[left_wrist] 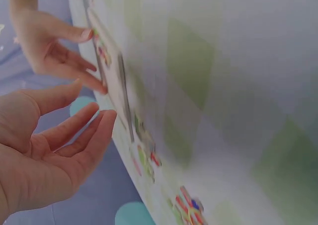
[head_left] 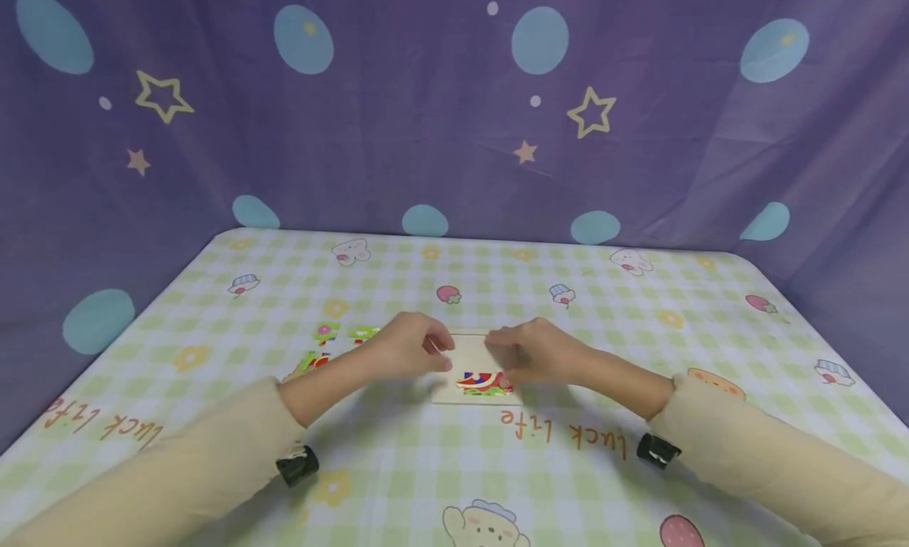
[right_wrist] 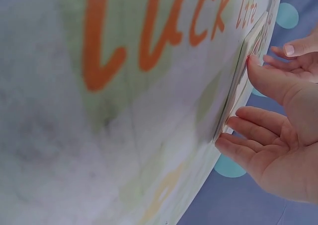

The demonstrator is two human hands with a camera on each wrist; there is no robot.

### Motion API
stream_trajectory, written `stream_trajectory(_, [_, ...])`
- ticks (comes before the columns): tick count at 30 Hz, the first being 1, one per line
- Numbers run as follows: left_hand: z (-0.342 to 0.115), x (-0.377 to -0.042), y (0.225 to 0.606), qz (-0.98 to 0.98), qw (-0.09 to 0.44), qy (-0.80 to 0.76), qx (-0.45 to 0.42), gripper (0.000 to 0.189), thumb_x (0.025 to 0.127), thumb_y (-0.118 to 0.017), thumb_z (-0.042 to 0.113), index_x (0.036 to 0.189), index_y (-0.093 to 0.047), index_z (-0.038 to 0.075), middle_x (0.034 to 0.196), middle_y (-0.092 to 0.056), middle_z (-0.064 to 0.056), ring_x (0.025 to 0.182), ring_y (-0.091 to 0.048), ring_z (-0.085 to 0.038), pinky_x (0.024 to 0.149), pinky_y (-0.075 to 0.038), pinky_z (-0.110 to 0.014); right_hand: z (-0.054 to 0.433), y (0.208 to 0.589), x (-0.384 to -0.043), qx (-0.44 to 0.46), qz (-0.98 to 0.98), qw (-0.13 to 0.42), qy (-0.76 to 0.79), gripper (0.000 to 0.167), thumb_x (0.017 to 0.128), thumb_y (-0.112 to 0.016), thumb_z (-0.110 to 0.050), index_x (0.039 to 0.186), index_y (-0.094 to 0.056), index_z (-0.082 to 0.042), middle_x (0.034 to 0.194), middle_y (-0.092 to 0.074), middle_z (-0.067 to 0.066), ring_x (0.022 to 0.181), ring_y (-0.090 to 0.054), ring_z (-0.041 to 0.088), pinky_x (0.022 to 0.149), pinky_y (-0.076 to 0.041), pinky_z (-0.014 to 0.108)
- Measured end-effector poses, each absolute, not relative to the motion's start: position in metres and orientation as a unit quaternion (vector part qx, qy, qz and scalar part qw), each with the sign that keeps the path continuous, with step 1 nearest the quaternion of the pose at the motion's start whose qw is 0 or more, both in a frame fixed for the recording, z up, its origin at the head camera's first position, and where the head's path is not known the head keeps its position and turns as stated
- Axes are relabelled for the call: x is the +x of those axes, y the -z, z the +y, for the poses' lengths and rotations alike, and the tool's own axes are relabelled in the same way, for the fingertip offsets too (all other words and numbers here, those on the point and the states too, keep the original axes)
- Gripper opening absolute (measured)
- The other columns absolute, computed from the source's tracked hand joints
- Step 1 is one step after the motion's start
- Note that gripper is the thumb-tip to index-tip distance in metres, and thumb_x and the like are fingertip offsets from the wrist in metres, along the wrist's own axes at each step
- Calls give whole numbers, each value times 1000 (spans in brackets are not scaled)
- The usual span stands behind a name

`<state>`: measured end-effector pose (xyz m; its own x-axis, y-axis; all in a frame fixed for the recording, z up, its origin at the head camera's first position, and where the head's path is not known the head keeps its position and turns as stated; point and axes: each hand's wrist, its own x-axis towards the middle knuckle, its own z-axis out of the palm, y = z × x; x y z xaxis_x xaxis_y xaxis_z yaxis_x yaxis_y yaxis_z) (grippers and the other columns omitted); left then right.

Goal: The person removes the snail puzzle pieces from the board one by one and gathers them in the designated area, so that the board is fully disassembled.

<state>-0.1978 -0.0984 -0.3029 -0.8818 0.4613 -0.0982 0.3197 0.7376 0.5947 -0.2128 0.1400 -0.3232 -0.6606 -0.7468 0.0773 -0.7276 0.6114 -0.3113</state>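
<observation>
A pale flat puzzle board (head_left: 469,351) lies on the table between both hands. Brightly coloured puzzle pieces (head_left: 480,384), red, blue, white and green, lie joined along its near right part. My left hand (head_left: 412,346) hovers by the board's left edge, fingers loosely bent and nothing between them. At the right side, my right hand (head_left: 541,353) has its thumb (right_wrist: 268,78) on the pieces and its relaxed fingers along the board's edge. In the left wrist view, a gap shows between the left thumb (left_wrist: 57,97) and fingers.
Several loose puzzle pieces (head_left: 365,333) lie left of the board, partly hidden behind the left forearm. A checked tablecloth (head_left: 398,468) with printed cartoons covers the table. Behind it hangs a purple curtain (head_left: 426,121). Each sleeve carries a black wrist device (head_left: 297,464).
</observation>
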Motion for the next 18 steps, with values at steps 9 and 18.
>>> stream_trajectory(9, [-79, -194, 314, 918, 131, -291, 234, 11, 82, -72, 7, 93, -71, 3, 86, -71, -4, 79, -61, -9, 75, -52, -21, 143, 323, -211, -411, 897, 25, 160, 50, 76, -77, -10, 122, -63, 3, 126, -64, 19, 118, -62, 33, 98, -50, 44])
stream_trajectory(18, [-70, -190, 312, 918, 139, -285, 237, 15, 81, -72, 7, 95, -72, 2, 89, -71, -6, 80, -61, -10, 75, -52, -20, 142, 322, -213, -418, 894, 24, 161, 49, 76, -77, -9, 121, -62, 6, 124, -64, 21, 118, -62, 34, 98, -50, 43])
